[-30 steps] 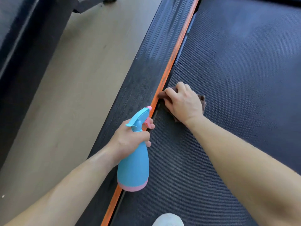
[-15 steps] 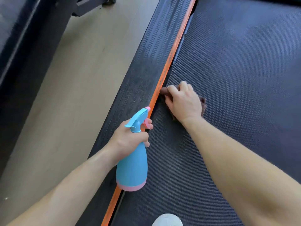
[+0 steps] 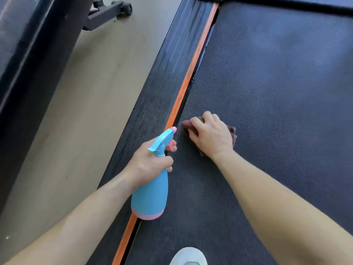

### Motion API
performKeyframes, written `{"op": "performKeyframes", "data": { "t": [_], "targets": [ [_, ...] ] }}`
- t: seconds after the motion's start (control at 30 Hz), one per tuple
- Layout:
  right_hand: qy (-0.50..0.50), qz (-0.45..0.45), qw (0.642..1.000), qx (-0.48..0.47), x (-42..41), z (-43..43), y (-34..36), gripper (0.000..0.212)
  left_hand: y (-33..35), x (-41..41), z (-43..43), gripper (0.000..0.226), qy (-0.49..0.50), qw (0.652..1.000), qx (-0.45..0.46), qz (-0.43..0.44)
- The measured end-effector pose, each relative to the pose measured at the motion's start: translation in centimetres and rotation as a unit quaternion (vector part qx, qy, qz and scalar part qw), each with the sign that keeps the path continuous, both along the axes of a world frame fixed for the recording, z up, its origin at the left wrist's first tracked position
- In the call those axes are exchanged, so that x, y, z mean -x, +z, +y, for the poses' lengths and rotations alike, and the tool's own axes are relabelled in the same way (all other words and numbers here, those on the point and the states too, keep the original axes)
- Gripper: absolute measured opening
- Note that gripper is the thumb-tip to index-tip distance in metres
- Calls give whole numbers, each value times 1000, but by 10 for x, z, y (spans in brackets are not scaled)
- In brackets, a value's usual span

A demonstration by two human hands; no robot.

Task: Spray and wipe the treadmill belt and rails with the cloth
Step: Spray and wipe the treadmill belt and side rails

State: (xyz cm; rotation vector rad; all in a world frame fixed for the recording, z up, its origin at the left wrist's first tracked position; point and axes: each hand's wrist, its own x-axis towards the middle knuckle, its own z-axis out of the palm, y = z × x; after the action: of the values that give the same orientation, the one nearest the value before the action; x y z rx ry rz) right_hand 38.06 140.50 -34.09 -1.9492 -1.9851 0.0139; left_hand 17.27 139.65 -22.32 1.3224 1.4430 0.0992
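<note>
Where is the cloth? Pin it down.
Head view, centre: the brown cloth lies on the belt under the right hand, just right of the orange strip.

The spray bottle is sky blue with a pink base and nozzle tip. At its one o'clock the cloth is brown. The belt is charcoal, finely dotted; the rail black, ribbed, orange-edged.

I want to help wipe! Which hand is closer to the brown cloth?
Right. The right hand grips the cloth against the belt; the left hand is apart, to its left, gripping the spray bottle.
</note>
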Motion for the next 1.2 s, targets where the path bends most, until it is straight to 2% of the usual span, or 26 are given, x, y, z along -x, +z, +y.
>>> {"op": "performKeyframes", "data": {
  "t": [0.1, 0.23, 0.3, 0.37, 0.5, 0.6, 0.7, 0.77, 0.93, 1.2],
  "targets": [
    [-24, 25, 999, 1, 10, -37, 0, 24, 4, -3, -4, 78, -9, 1000, -6, 6],
    [182, 5, 983, 22, -9, -118, -7, 20, 5, -10, -10, 68, -10, 1000, -2, 3],
    [223, -17, 974, 28, -35, -126, -7, 20, 8, -13, -16, 65, -5, 1000, -2, -2],
    [177, -21, 984, 26, -49, -125, -5, 22, 12, -16, -22, 65, 4, 1000, -7, -12],
    [12, -6, 999, 31, -33, -134, -7, 26, 27, -17, -35, 75, -7, 1000, -17, -12],
    [-119, 11, 992, 49, -11, -139, -4, 24, 41, -9, -39, 78, -19, 999, -27, -6],
    [-195, 52, 977, 73, 10, -145, 2, 26, 57, 2, -44, 75, -34, 998, -44, 21],
    [-206, 64, 973, 79, 24, -155, 5, 27, 65, 10, -51, 70, -43, 998, -34, 39],
    [-159, 55, 982, 88, 27, -165, 3, 27, 75, 22, -73, 61, -105, 992, 2, 74],
    [-138, -11, 990, 35, 25, -161, -14, 22, 42, 34, -81, 48, -53, 997, 39, 25]
  ]
}}
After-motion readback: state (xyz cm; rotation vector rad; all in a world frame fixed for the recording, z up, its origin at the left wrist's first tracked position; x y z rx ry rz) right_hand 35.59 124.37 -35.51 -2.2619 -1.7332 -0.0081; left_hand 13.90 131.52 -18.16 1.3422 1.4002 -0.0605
